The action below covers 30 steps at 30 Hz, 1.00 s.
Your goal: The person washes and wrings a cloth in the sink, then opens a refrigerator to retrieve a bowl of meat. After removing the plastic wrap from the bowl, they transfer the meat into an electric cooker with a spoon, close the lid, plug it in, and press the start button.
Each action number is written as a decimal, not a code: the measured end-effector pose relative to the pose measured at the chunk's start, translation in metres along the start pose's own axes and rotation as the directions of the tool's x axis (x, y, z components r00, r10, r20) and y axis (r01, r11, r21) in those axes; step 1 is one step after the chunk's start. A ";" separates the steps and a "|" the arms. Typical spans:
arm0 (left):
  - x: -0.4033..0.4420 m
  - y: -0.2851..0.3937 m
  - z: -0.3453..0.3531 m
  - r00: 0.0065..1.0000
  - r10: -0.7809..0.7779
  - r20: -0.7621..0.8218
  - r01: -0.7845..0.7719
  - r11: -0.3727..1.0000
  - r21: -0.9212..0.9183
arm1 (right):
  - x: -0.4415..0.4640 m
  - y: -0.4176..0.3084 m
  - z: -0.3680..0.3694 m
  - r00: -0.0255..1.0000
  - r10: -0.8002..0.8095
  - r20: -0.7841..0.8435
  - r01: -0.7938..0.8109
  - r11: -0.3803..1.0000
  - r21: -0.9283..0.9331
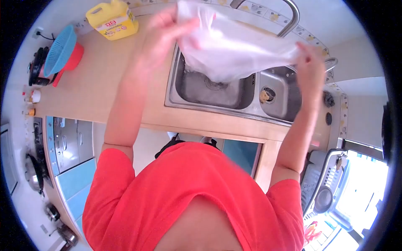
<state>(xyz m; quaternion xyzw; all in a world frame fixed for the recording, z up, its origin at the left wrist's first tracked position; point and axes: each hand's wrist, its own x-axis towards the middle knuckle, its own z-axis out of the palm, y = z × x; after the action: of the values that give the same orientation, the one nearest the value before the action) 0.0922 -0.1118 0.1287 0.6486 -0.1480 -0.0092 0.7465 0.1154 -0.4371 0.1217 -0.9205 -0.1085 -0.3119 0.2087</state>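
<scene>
While a white cloth (pixel 234 56) is held between the left hand (pixel 165 35) and right hand (pixel 310 62), the sink (pixel 256 98) is partly hidden.

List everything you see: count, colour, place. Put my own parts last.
counter: one, light wood, centre
sink: one, silver, in the counter
cloth: one, white, above the sink
scrap: one, tan, sink's right basin
tall faucet: one, silver, behind the sink
jug: one, yellow, counter, left of sink
basket: one, blue, counter's left end
tub: one, red, beside the basket
round items: two, dark, right of sink
cookware: several, dark and silver, far left
cabinet fronts: several, blue, below counter
rack: one, grey, lower right
other edge items: unclear
shirt: one, red, lower centre
left hand: one, bare, gripping cloth
right hand: one, bare, gripping cloth
</scene>
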 end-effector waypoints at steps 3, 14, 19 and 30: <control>-0.008 0.042 0.011 0.987 0.160 -0.032 -0.160 0.987 0.022 | 0.026 -0.025 -0.051 0.994 0.067 -0.086 -0.058 0.993 0.101; -0.001 -0.080 -0.008 0.983 -0.169 -0.069 0.170 0.985 0.005 | -0.043 -0.007 0.035 0.992 0.077 0.096 -0.088 0.989 0.121; -0.014 -0.274 -0.040 0.853 -0.521 -0.027 0.487 0.776 0.401 | -0.118 0.061 0.180 0.815 0.181 0.551 -0.217 0.976 0.001; 0.020 -0.441 0.006 0.973 0.000 -0.230 0.220 0.288 0.932 | -0.187 0.077 0.387 0.868 0.312 0.387 -0.274 0.950 -0.150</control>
<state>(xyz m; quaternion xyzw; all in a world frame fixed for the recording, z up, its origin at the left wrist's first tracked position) 0.1880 -0.1918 -0.2946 0.9705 -0.0095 0.0890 0.2238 0.1993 -0.3441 -0.2970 -0.9793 0.0056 -0.0830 0.1846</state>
